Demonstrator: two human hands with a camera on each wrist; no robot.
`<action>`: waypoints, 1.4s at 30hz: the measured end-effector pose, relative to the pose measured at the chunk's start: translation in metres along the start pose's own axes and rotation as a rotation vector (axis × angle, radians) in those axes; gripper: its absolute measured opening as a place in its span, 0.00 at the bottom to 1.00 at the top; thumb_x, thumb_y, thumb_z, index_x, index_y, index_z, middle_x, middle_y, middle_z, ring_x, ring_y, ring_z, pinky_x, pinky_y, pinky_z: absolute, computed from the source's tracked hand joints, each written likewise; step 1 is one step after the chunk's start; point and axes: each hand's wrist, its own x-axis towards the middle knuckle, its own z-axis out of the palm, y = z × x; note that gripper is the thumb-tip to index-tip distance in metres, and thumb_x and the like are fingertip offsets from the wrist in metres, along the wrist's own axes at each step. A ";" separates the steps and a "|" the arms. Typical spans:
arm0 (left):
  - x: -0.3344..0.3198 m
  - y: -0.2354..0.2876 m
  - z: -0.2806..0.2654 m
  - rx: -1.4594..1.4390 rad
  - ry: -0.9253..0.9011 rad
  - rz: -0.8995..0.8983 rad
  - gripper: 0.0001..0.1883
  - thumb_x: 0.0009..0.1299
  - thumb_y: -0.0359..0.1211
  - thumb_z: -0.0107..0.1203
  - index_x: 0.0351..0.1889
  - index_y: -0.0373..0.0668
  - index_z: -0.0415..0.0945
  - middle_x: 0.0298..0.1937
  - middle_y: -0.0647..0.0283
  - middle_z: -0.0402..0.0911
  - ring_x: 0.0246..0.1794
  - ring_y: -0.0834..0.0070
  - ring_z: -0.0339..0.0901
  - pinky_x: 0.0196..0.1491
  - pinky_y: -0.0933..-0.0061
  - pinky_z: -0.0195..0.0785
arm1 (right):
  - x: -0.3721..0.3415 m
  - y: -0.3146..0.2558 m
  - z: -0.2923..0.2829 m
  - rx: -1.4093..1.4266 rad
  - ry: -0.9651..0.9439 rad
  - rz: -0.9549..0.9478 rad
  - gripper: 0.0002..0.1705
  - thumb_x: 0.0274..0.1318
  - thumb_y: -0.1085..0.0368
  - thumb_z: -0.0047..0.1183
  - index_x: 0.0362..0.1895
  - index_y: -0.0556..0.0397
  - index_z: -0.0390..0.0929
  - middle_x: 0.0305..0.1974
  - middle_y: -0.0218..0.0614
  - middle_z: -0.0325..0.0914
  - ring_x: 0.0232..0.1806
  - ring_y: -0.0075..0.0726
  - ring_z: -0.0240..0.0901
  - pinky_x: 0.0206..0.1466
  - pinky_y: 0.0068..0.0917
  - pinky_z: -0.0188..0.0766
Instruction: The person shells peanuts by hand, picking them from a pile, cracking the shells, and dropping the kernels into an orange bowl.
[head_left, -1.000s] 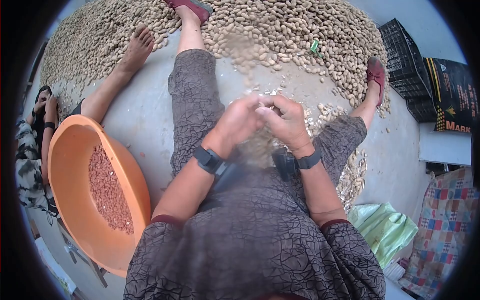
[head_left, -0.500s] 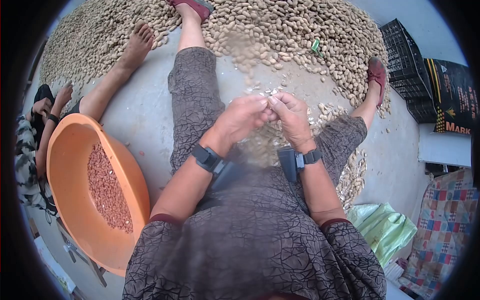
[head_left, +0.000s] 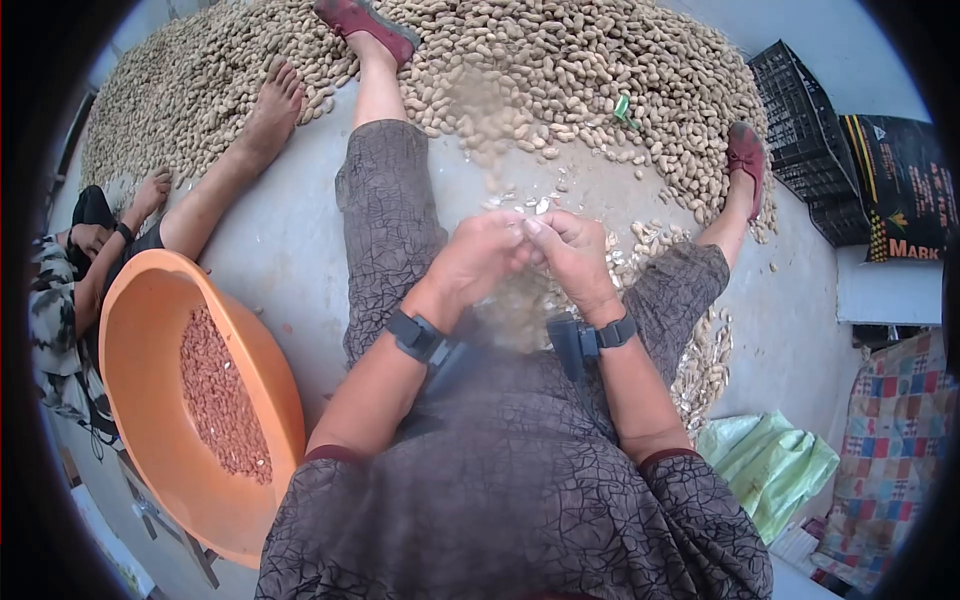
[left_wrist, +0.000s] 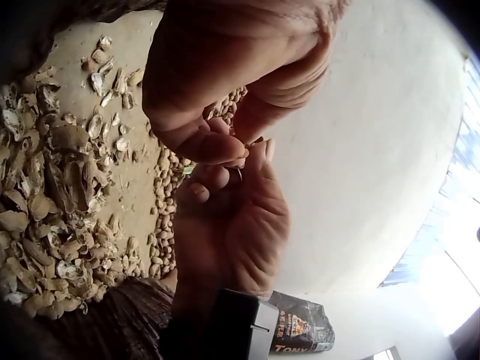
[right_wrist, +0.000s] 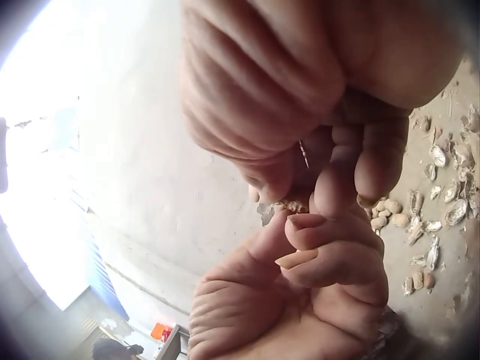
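In the head view my left hand (head_left: 480,258) and right hand (head_left: 577,262) meet fingertip to fingertip above the floor, between my spread legs. A small rough tan peanut (right_wrist: 291,205) shows at the meeting fingertips in the right wrist view, mostly hidden by them. Thumb and fingers of both hands pinch it. Beneath the right hand's curled fingers a thin pale sliver (right_wrist: 304,154) sticks out. Broken peanut shells (left_wrist: 71,172) lie heaped below the hands. At left stands an orange basin (head_left: 125,350) with shelled reddish peanut kernels (head_left: 225,400) inside.
A wide pile of unshelled peanuts (head_left: 560,70) spreads across the back. Another person's bare foot (head_left: 277,105) and hands are at left. At right are a black crate (head_left: 805,130), a black printed sack (head_left: 895,190), a green plastic sheet (head_left: 770,465) and a checked cloth (head_left: 890,440).
Both hands stay together while their fingers shift; the right thumb and fingers have moved over the fingertips' meeting point. The head view has tilted slightly. At left, the other person's hand has moved toward the pile.
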 end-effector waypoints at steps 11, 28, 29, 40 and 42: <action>0.007 0.010 0.005 -0.096 -0.093 -0.060 0.16 0.64 0.26 0.48 0.51 0.33 0.69 0.34 0.67 0.75 0.27 0.80 0.69 0.32 0.81 0.65 | 0.001 -0.009 0.004 0.002 0.010 -0.045 0.09 0.59 0.66 0.50 0.33 0.59 0.80 0.23 0.29 0.79 0.24 0.16 0.71 0.28 0.15 0.67; 0.035 0.032 0.002 -0.139 -0.186 -0.166 0.16 0.64 0.24 0.53 0.50 0.33 0.71 0.38 0.66 0.78 0.30 0.85 0.73 0.35 0.84 0.69 | 0.028 -0.008 -0.023 -0.048 -0.075 -0.053 0.08 0.57 0.72 0.53 0.40 0.61 0.79 0.33 0.28 0.79 0.33 0.15 0.72 0.34 0.12 0.70; 0.039 0.033 0.002 -0.094 -0.117 -0.149 0.15 0.64 0.24 0.53 0.49 0.33 0.72 0.38 0.66 0.78 0.29 0.85 0.73 0.35 0.84 0.69 | 0.031 -0.008 -0.022 -0.051 -0.075 -0.051 0.08 0.57 0.72 0.53 0.40 0.61 0.79 0.33 0.28 0.79 0.33 0.15 0.72 0.34 0.12 0.70; 0.070 0.026 -0.031 -0.169 -0.049 -0.310 0.11 0.64 0.25 0.53 0.44 0.33 0.74 0.34 0.66 0.79 0.27 0.85 0.74 0.32 0.86 0.68 | 0.062 0.020 -0.026 -0.498 0.034 -0.192 0.10 0.49 0.67 0.54 0.36 0.55 0.82 0.26 0.43 0.78 0.30 0.38 0.76 0.35 0.30 0.71; 0.078 0.015 -0.043 -0.229 -0.090 -0.345 0.12 0.64 0.27 0.55 0.45 0.34 0.74 0.35 0.67 0.79 0.30 0.84 0.74 0.32 0.84 0.68 | 0.065 0.023 -0.030 -0.448 -0.024 -0.056 0.07 0.52 0.69 0.54 0.35 0.57 0.81 0.29 0.37 0.78 0.30 0.30 0.72 0.36 0.25 0.68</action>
